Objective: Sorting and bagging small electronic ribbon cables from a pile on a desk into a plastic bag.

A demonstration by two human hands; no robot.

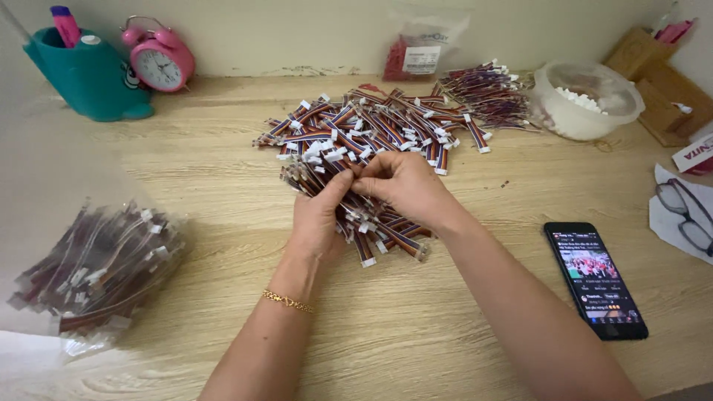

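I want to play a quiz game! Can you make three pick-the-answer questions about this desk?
1. Where is the phone?
A. by the right arm
B. beside the clock
C. under the wires

2. What colour is the alarm clock?
A. blue
B. pink
C. green

3. What is the left hand doing?
A. lying flat
B. waving
C. holding a bundle of wires

Answers: 1 A, it lies on the desk's right side. 2 B, its case is pink. 3 C, fingers wrap the bundle while the right hand pinches its top.
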